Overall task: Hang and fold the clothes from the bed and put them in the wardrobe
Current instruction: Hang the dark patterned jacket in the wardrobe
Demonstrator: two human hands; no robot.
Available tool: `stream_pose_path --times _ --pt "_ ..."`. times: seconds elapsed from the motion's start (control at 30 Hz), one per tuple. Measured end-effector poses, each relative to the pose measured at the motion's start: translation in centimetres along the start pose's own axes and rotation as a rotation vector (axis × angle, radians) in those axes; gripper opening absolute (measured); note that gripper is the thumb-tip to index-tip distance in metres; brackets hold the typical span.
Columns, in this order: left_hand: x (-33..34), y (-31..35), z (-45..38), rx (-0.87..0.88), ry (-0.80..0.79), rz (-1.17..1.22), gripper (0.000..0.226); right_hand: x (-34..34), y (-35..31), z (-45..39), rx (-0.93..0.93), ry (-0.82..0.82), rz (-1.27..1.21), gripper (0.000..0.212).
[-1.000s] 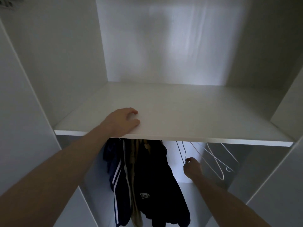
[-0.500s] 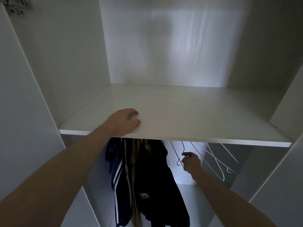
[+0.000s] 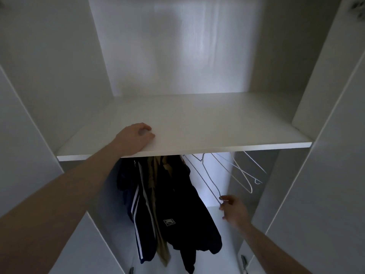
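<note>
White panels of the wardrobe [image 3: 35,175] frame the view on both sides, leaving an open bay between them. Nearest, low on the right, the right hand [image 3: 235,211] reaches into the lower compartment with its forearm slanting up from the bottom corner; its fingers [image 3: 224,198] pinch the lower corner of a thin wire hanger [image 3: 205,175], which hangs tilted from somewhere under the shelf. Just left of that hanger hang dark clothes [image 3: 173,204]: a navy jacket with white stripes, a tan piece and a black one with a small label, filling the left half of the bay. Open room lies between the clothes and the right wall, where more bare wire hangers [image 3: 243,175] hang, apart from the hand. Above, the left arm stretches up and the left hand [image 3: 134,138] rests on the front edge of the shelf [image 3: 217,123], palm down, fingers loosely bent and holding nothing. Beyond the hand the shelf runs back to the pale rear wall
</note>
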State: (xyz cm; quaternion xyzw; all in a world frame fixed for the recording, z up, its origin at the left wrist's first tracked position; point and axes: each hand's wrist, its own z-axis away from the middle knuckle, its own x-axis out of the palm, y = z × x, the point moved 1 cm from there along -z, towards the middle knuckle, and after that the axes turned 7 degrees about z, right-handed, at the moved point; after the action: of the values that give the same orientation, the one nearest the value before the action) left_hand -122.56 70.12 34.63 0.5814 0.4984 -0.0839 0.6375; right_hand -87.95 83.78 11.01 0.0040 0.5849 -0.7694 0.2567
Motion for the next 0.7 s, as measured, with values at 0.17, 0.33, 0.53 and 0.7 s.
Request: stream_pose_path --times 0.17,0.33,0.53,0.7 --pt "-0.1 0.3 0.1 0.029 0.008 0.094 0.03 -2.7 1.9 6.4 -0.005 0.098 0.151 0.032" --pt "0.0 0.6 2.3 0.335 0.204 0.156 0.017 -4.7 3.4 13.6 -0.003 0.223 0.221 0.036" --pt "6.3 2.9 12.3 0.611 0.27 0.454 0.025 -6.5 7.3 23.3 0.09 0.345 0.243 0.036" --pt "13.7 2.1 20.5 0.551 -0.241 0.43 0.043 -8.7 11.2 32.8 0.191 0.415 0.123 0.036"
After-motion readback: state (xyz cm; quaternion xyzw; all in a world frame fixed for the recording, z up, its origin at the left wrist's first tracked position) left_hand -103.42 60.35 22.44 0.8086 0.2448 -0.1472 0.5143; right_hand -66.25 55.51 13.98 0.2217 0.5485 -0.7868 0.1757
